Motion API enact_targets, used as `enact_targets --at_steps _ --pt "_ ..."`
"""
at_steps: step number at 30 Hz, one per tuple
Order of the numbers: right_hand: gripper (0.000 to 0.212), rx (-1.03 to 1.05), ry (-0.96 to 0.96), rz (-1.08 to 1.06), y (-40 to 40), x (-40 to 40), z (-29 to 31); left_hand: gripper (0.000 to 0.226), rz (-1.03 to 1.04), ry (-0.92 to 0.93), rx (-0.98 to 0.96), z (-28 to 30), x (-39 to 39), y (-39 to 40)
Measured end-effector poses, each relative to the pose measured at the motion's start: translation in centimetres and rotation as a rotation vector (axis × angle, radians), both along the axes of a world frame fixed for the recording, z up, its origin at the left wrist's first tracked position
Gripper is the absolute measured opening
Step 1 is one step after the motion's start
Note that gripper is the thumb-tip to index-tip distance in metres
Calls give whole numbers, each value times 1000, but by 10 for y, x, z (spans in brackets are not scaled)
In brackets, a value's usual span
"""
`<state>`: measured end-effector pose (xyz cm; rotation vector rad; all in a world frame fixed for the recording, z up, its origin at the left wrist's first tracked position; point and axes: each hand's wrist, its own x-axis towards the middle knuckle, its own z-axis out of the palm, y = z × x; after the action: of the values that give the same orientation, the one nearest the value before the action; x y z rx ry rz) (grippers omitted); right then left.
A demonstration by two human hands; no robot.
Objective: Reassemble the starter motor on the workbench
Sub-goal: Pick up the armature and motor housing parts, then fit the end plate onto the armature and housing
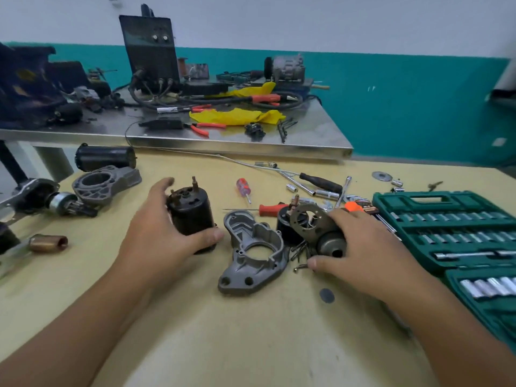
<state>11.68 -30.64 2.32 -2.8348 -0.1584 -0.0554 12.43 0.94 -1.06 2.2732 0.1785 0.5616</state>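
Left hand [164, 233] is gripping the upright black solenoid [191, 215]; right hand [360, 247] is clutching the end cap [318, 230], apparently gathering mating parts mid-bench.

Workbench layout: your parts lie centre, tools to the right.

On the workbench [251, 344] your left hand [164, 236] grips the solenoid [191, 216] left of centre; the end housing [252, 258] lies flat just right of it. Your right hand [360, 252] holds the brush plate assembly [312, 227] right of the housing, loose screws [300, 251] between them. The socket case [458, 233] sits along the right edge. The nose housing [104, 184] and motor body [104, 157] lie at the far left corner. Behind stands the steel table [307, 135].
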Motion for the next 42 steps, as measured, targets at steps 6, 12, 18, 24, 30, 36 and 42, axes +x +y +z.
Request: enact_targets --at_steps 6,12,18,24,30,36,42 --pt "50 109 -77 23 -1 11 -7 45 -124 -663 401 13 -33 -33" --pt "40 558 -247 -177 -19 5 -5 76 -315 91 710 -4 -37 -66" --pt "19 1426 -19 -212 -29 3 -1 45 -438 90 577 -3 -28 -58" --pt "24 2099 410 -95 -18 -5 3 60 -317 32 705 0 -27 -57" --pt "46 2091 437 -21 -16 -10 4 67 -315 -7 704 2 -24 -53" --pt "31 2047 352 -80 -12 -13 6 62 -322 -348 477 6 -33 -77" --pt "44 2093 256 167 10 -23 -7 63 -726 -17 -733 13 -54 -145"
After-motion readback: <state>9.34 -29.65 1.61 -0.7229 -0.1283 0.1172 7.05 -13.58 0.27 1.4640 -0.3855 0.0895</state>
